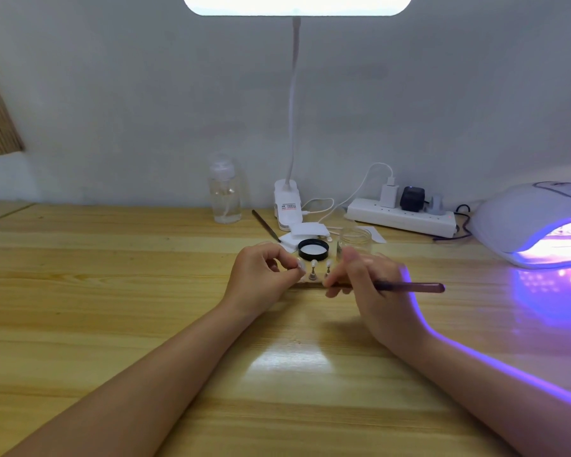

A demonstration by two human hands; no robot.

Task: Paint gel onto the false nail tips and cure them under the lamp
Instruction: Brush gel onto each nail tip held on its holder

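- Both our arms lie on the wooden desk [112, 291].
- Our right hand [370, 285] pinches a brush [409, 287] in its fingers.
- Our left hand [261, 275] pinches a nail tip [300, 266] on its little stand.
- Two more nail tips [314, 262] stand between our hands.
- Behind them lies a black lid [313, 249].
- Far right, the curing lamp [534, 222] glows purple.

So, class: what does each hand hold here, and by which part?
The right hand grips the brush near its front end. The left hand pinches a small holder with a nail tip, grip point unclear.
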